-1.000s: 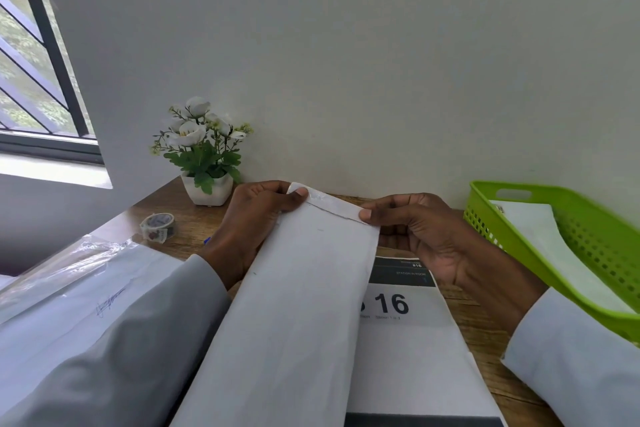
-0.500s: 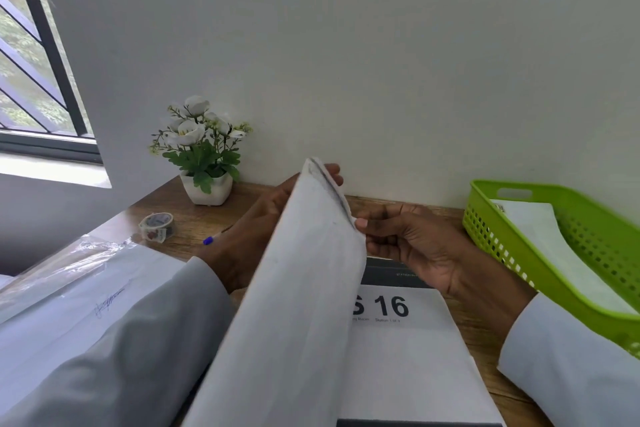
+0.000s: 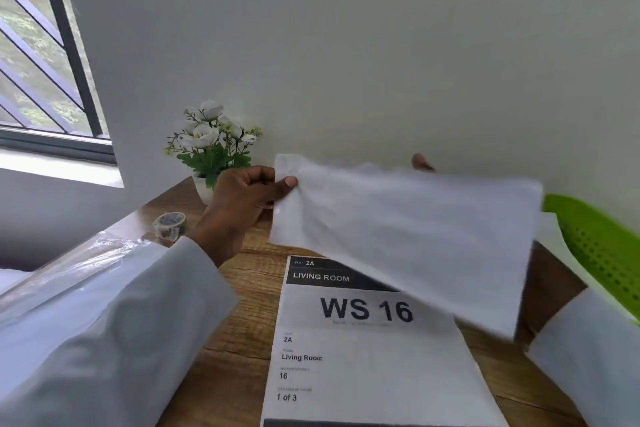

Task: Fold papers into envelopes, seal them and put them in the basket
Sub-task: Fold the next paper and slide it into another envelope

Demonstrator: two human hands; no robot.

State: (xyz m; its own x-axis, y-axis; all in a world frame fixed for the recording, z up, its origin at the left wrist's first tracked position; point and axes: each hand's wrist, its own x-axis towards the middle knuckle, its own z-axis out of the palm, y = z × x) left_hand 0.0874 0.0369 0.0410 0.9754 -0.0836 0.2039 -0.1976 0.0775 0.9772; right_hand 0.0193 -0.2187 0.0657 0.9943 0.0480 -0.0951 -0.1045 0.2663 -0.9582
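I see the left hand (image 3: 247, 196) pinching one short end of the white envelope (image 3: 408, 236), thumb on the near face and the other fingers curled behind it. The envelope is in the air, lying across the view above the printed sheet (image 3: 363, 357) and reaching toward the green basket (image 3: 602, 246) at the right. I judge it is held by this end so the other end can go first into the basket, where one white paper already lies.

Of the right hand (image 3: 420, 161) only one fingertip shows above the far edge of the envelope; it seems to support the envelope from behind, but I cannot tell if it grips. The picture is blurred there.

The surface is a wooden table (image 3: 239, 340) against a plain pale wall. A roll of tape (image 3: 169, 224) and a small pot of white flowers (image 3: 211, 146) stand at the back left, near a barred window (image 3: 45, 55). Clear plastic wrapping (image 3: 69, 263) lies at the left edge.
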